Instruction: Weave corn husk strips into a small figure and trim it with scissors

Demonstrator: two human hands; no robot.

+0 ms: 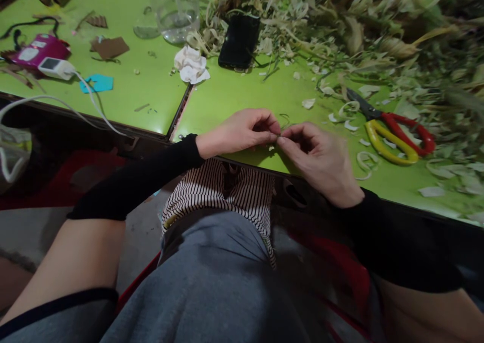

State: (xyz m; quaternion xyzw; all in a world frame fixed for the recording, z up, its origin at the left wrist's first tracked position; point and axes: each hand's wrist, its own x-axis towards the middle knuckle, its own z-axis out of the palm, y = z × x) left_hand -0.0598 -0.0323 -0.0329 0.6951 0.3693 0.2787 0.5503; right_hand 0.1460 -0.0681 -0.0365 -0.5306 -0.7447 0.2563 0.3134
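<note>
both pinches meet just over the near edge of the green table (pixel 143 116): left hand (pixel 240 131) in from the left, fingers curled, right hand (pixel 323 159) angled in from the right, thumb and fingertips together, each clamped on a thin strand (pixel 285 116) (mostly hidden by those fingers). far left, a purple device (pixel 43 45) wears a pale label (pixel 28 54), print too small to read! scissors (pixel 391 156) lie right.

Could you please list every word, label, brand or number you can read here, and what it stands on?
No text can be read.
Purple device: pale markings, too small and blurred to read.
White device: dark panel, nothing legible.
</note>
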